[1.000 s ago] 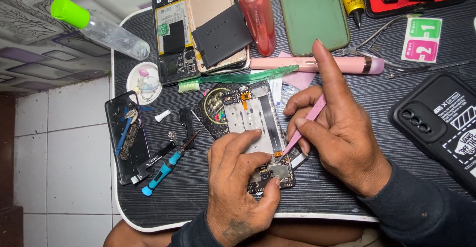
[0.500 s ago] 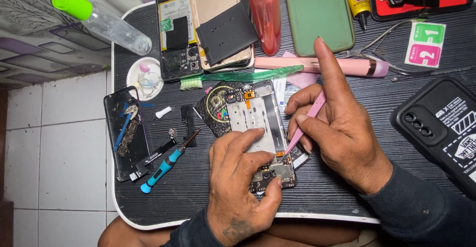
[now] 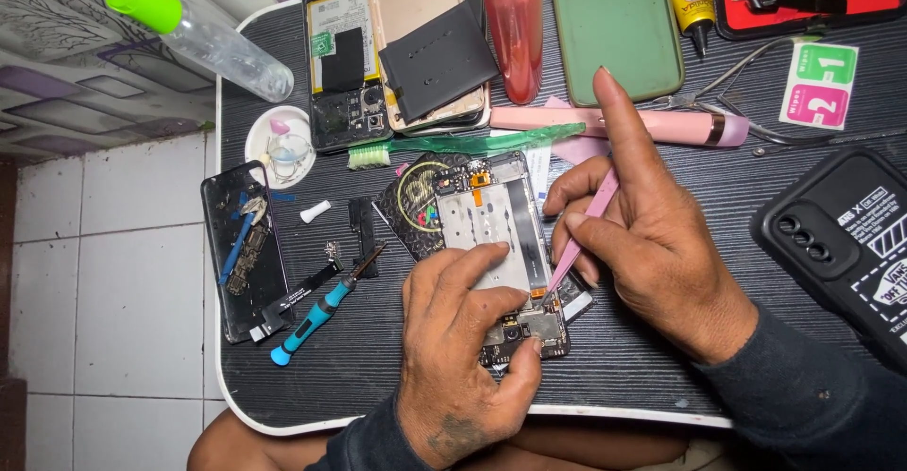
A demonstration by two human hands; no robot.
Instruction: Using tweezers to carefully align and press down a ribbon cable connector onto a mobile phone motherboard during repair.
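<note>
An opened phone (image 3: 491, 230) lies back-up in the middle of the dark table, its silver plate and circuit boards bare. My left hand (image 3: 463, 339) presses down on its lower end, fingers on the plate and thumb by the bottom board. My right hand (image 3: 642, 235) holds pink tweezers (image 3: 578, 244), whose tip touches the phone's lower right part near my left fingers. My right index finger sticks straight up.
A blue-handled screwdriver (image 3: 316, 312) and a stripped phone frame (image 3: 244, 249) lie at left. At the back are another opened phone (image 3: 345, 60), a red bottle (image 3: 515, 27), a green case (image 3: 614, 22), a pink pen-like tool (image 3: 624, 123). A black phone case (image 3: 846, 244) sits right.
The view has shifted slightly. Both hands stay on the phone, with the tweezers tip at almost the same spot.
</note>
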